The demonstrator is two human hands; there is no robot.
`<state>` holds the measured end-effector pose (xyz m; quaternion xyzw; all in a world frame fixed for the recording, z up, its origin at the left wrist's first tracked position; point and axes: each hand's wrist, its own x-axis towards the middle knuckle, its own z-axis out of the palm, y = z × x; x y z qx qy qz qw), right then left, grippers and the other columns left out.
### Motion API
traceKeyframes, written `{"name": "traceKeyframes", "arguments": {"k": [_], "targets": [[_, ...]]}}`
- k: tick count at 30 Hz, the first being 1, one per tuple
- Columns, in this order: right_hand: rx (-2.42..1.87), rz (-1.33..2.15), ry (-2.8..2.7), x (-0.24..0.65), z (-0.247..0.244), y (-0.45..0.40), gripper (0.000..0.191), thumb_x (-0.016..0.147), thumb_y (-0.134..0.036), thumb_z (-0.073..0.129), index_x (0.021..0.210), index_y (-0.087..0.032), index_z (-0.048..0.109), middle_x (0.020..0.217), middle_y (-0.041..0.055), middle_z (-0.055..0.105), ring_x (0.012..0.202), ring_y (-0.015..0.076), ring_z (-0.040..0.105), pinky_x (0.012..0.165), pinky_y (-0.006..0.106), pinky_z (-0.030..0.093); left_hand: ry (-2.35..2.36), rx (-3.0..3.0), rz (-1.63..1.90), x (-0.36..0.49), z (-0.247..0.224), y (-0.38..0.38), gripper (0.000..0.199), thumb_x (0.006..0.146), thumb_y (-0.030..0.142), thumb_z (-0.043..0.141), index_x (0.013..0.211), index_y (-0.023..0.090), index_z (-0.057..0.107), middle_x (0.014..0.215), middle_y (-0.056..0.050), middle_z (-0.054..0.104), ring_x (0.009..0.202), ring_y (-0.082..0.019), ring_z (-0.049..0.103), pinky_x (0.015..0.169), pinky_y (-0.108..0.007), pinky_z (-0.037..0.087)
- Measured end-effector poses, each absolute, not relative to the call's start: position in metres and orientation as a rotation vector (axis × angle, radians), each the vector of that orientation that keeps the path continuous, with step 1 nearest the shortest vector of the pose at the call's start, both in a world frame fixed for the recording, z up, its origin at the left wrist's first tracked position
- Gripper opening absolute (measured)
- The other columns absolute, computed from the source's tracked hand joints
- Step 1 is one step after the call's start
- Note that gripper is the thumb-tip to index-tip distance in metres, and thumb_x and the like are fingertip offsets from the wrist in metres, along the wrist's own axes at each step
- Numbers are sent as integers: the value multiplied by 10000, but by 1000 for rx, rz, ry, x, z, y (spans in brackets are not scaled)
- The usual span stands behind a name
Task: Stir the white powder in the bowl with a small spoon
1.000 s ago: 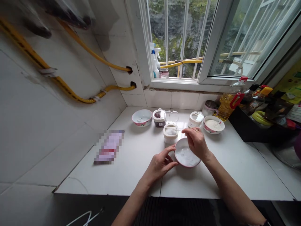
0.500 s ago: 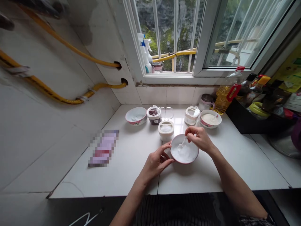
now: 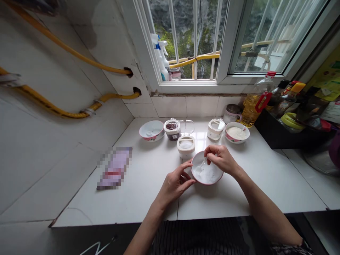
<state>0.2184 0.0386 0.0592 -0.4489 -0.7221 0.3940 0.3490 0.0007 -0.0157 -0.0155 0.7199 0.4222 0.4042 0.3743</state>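
Note:
A white bowl with a pink rim [image 3: 207, 183] stands on the counter with white powder [image 3: 208, 174] in it. My left hand [image 3: 176, 181] grips the bowl's left side, thumb and fingers on the rim. In my right hand [image 3: 220, 158] is a white spoon [image 3: 201, 166], pinched by its handle, its head dipping toward the powder at the left of the bowl. Just behind the bowl sits a white-rimmed container [image 3: 186, 152] with white contents. Another container [image 3: 173, 130] with dark red contents has its clear lid raised.
A flowered bowl [image 3: 151, 132] stands at the back left. On the back right are a clear canister [image 3: 215, 131], a bowl of pale grains [image 3: 237, 136], an oil bottle [image 3: 253, 102] and a black box [image 3: 276, 134] of bottles. A pixelated purple item [image 3: 115, 168] lies left.
My right hand and the spoon have moved a little left within the bowl. My left hand keeps its hold on the rim. The whole view has shifted slightly.

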Motion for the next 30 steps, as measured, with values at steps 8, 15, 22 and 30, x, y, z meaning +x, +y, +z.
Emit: {"name": "traceKeyframes", "arguments": {"k": [8, 15, 22, 30], "targets": [[-1133, 1186, -1724, 217, 58, 41, 143, 671, -192, 494, 654, -176, 636, 498, -14, 613, 476, 112, 514, 505, 224, 388, 1055, 1860, 1052, 1, -18, -15, 348, 873, 274, 659, 1205, 233, 560, 1416, -132, 597, 679, -134, 717, 578, -269, 617], [-1155, 1291, -1479, 224, 59, 52, 126, 615, -241, 542, 620, -168, 644, 460, -1, 617, 414, 100, 433, 454, 233, 355, 1053, 1832, 1038, 0, -18, -15, 354, 868, 286, 668, 1203, 238, 563, 1410, -128, 602, 676, -131, 710, 595, -283, 631], [-1122, 1236, -1314, 224, 54, 60, 133, 654, -299, 605, 685, -174, 639, 538, 30, 663, 482, 131, 521, 504, 266, 424, 1045, 1862, 1064, 2, -18, -15, 361, 866, 250, 660, 1213, 247, 562, 1417, -125, 596, 670, -136, 722, 580, -273, 629], [-1013, 620, -1602, 206, 49, 52, 123, 920, -292, 520, 948, -207, 605, 838, 76, 730, 741, 198, 670, 735, 362, 532, 1042, 1848, 1066, 3, -17, -15, 374, 847, 230, 683, 1202, 228, 566, 1166, -92, 724, 658, -134, 715, 578, -245, 614]]}}
